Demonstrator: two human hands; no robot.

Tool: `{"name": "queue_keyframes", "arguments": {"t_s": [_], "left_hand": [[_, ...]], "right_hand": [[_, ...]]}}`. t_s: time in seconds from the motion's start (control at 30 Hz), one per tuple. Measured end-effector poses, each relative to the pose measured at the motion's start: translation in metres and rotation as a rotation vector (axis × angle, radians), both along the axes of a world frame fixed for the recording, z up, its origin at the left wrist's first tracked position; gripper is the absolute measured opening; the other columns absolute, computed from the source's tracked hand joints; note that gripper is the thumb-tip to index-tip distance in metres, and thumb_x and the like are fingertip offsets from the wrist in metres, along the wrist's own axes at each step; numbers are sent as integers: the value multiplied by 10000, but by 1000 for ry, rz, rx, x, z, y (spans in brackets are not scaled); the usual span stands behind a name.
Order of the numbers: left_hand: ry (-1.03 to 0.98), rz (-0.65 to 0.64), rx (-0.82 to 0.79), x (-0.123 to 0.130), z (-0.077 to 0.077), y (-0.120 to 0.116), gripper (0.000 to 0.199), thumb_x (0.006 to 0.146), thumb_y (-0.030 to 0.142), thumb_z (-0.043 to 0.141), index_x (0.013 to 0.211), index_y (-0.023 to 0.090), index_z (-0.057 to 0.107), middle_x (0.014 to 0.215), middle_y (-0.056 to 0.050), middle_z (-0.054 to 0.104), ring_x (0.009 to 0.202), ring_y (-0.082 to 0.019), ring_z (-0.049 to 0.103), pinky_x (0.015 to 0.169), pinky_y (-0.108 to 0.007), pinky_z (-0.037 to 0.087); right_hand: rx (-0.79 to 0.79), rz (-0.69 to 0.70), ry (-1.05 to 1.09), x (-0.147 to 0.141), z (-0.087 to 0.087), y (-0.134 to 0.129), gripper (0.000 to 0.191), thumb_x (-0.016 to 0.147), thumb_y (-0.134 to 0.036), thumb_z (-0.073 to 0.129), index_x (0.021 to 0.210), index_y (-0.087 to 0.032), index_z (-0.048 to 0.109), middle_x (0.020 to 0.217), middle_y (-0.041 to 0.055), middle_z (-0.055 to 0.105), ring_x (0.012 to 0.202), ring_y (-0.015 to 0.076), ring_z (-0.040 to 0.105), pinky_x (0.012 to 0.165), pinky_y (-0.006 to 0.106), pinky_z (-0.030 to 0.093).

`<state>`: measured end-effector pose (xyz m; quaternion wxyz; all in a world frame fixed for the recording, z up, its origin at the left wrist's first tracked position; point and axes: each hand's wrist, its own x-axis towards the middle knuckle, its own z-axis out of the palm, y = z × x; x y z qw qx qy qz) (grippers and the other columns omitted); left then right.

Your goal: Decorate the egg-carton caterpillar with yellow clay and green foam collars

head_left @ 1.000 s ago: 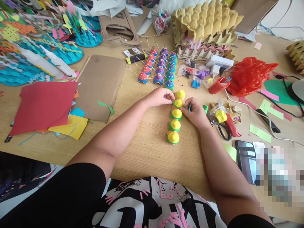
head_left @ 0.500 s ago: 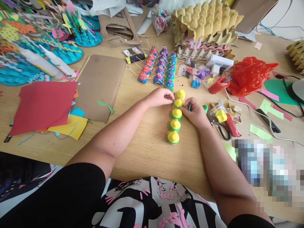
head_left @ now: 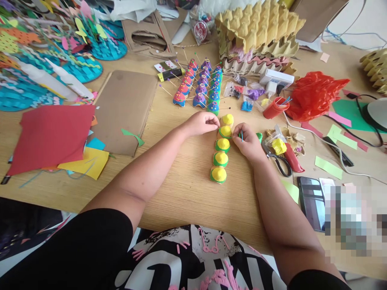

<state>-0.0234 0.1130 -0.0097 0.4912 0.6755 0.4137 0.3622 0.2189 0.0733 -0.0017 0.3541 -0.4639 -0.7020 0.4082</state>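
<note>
A column of several egg-carton cups with yellow domed tops [head_left: 220,159] stands on the wooden table, most with green around the yellow. My left hand [head_left: 203,123] has its fingers curled together at the left side of the second cup from the back [head_left: 225,131]; whatever they grip is too small to see. On that cup's right side is my right hand [head_left: 245,139], closed around a thin blue stick [head_left: 242,136]. Behind them stand rows of finished-looking cups in red [head_left: 183,88], purple [head_left: 202,86] and blue-green [head_left: 214,94], with pins sticking out.
Cardboard [head_left: 127,108] and red sheets [head_left: 54,137] lie left. Egg trays [head_left: 260,28] are stacked at the back. To the right are a red cup [head_left: 273,108], a red plastic bag [head_left: 319,96], scissors [head_left: 282,165], yellow clay [head_left: 278,146] and a phone [head_left: 311,201].
The view has shifted slightly, so the table items appear a little further left, and more of the phone shows. Both hands remain beside the same cup.
</note>
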Motion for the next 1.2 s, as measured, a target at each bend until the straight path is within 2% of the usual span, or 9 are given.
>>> {"name": "queue_keyframes", "arguments": {"t_s": [0.27,0.43,0.6,0.8,0.97,1.2], "left_hand": [[-52,6,-10,0,0,-2,126,731,206,758,838,148,724,772,-4,701,744,-123,604,753,-274,482],[-66,0,-22,0,-1,-1,134,716,201,774,824,147,715,776,-3,687,751,-123,599,753,-277,471],[-66,-14,-39,-1,2,-3,166,712,226,797,822,151,698,781,-3,680,752,-124,587,740,-276,460],[-52,-41,15,1,8,-10,319,655,257,870,798,184,594,726,44,571,677,-102,499,651,-259,393],[-30,-67,50,2,6,-11,333,666,262,868,809,196,575,748,44,550,693,-107,487,641,-260,375],[-3,-78,70,1,5,-10,339,668,225,861,825,204,562,752,46,541,692,-107,479,635,-258,361]], "right_hand": [[23,-26,-64,-2,4,-2,200,839,-354,711,864,-282,527,815,1,565,785,202,476,736,366,428],[35,-31,-71,-2,3,-2,221,842,-380,715,870,-276,521,811,-2,558,771,192,464,720,356,410],[39,-57,-13,-2,-1,-1,191,842,-330,694,875,-271,515,814,-13,538,773,179,473,745,351,411],[49,-101,1,-6,-1,-1,187,839,-322,681,882,-269,507,814,-18,519,768,172,461,750,344,413],[28,-127,1,-7,-2,-2,207,841,-361,679,892,-275,497,818,-17,522,765,175,451,761,350,416],[42,-144,-25,-8,-4,0,146,846,-306,668,879,-273,529,802,-12,543,767,183,480,750,355,419]]}}
